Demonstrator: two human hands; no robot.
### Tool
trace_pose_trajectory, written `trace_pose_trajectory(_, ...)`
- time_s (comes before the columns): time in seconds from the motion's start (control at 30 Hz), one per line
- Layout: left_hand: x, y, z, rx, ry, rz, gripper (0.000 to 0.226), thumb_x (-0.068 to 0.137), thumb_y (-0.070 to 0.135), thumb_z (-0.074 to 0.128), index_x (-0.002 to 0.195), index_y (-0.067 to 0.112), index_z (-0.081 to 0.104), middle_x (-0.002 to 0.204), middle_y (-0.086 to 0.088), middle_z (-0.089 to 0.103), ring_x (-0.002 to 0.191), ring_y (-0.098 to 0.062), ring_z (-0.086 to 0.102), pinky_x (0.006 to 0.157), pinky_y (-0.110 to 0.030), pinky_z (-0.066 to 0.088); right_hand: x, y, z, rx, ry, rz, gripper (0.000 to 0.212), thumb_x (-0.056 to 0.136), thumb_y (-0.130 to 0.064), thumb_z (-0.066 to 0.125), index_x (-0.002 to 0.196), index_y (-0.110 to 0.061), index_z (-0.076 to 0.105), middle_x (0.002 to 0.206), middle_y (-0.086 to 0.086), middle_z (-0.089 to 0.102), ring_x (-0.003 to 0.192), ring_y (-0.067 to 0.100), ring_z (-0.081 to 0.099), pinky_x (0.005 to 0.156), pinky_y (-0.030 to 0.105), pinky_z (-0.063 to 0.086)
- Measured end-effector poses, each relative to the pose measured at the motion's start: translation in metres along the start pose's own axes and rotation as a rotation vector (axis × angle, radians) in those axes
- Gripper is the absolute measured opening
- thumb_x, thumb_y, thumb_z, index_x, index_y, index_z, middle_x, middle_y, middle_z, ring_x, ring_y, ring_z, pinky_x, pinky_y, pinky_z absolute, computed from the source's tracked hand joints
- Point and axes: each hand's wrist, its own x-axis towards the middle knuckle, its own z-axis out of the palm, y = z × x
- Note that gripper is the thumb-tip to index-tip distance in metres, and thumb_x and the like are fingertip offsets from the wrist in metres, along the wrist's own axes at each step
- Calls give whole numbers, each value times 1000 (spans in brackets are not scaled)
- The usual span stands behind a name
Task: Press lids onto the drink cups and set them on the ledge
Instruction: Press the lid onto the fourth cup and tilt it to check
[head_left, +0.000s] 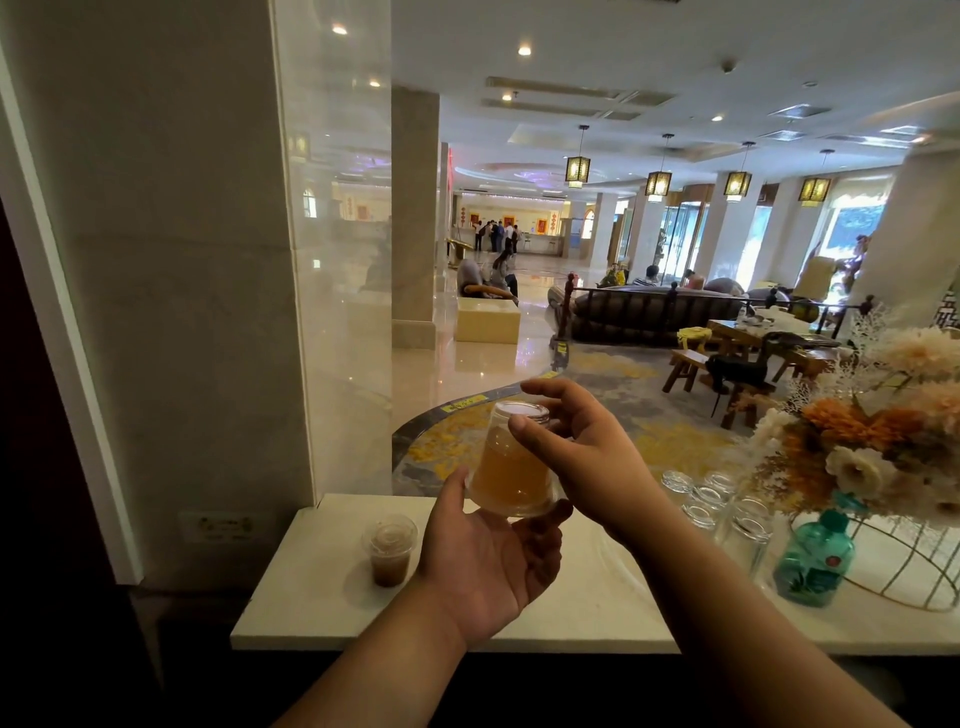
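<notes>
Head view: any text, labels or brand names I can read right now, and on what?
None can be read.
Teal bottle: label with a red spot, print too blurred.
Wall plate left of the ledge: markings too small.
Yellow floor stickers: dark marks, unreadable.
Held cup and lidded cup: no print visible.

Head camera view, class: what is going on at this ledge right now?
A person holds a cup of orange drink above the white ledge. The left hand cradles its base; the right hand works the lid at its top. A lidded brown drink already stands on the ledge, left of the hands.
</notes>
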Motion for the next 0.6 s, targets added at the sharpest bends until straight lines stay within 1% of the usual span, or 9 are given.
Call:
trace_pose_trajectory(0.1,4,-1,-2,-4,1,5,89,90,78,46,111,-2,81,109,-25,74,75,-29,65,65,-33,57,-1,3,-1,-9,-9,3,45,85,-47,76,127,-39,63,113,-4,71,98,19,71,84,38,62)
trace_pose_trajectory(0.17,6,-3,-4,-4,5,6,90,89,79,47,112,-2,80,108,-26,74,77,-29,65,66,-34,58,-2,5,-2,-23,-10,13,44,86,-46,74,127,-36,63,112,-4,70,98,18,69,80,31,60)
trace_pose_trajectory(0.23,7,-4,-5,6,11,4,91,89,79,48,111,-3,80,111,-26,74,81,-31,68,68,-35,60,-6,10,-4,11,-3,31,40,89,-40,74,126,-33,64,112,-4,71,97,15,70,78,27,57)
trace_pose_trajectory(0.3,10,-4,-6,31,28,2,87,89,76,52,112,-3,80,116,-28,73,90,-35,72,73,-38,64,-14,20,-9,131,24,62,33,91,-28,73,124,-27,67,111,1,75,100,18,72,79,28,57)
trace_pose_trajectory(0.33,12,-3,-6,50,45,4,83,89,74,56,117,-2,78,118,-28,72,96,-38,72,78,-40,64,-21,28,-12,214,45,79,31,93,-22,71,124,-23,67,112,5,76,102,22,72,81,31,57)
trace_pose_trajectory(0.4,18,-2,-8,116,96,21,74,87,66,66,127,3,72,119,-28,70,105,-41,67,89,-45,62,-38,48,-19,405,84,131,32,95,-15,65,127,-13,65,118,14,75,109,30,71,91,39,57)
trace_pose_trajectory(0.47,27,-5,-8,257,174,57,64,83,58,74,127,11,69,117,-26,68,106,-39,65,95,-49,60,-55,71,-26,565,126,216,33,97,-8,58,129,-7,63,122,16,74,114,31,69,100,43,52)
trace_pose_trajectory(0.53,39,-10,-8,494,243,95,58,84,55,78,128,19,67,121,-18,71,107,-36,70,101,-55,58,-70,97,-30,650,196,334,32,97,2,53,125,-7,65,120,13,75,114,28,70,102,41,51)
trace_pose_trajectory(0.6,51,-15,-6,777,311,180,64,78,58,84,131,29,62,126,-11,72,111,-32,73,101,-56,58,-82,123,-33,680,260,460,34,97,7,50,121,-7,68,115,14,77,111,27,71,102,39,51)
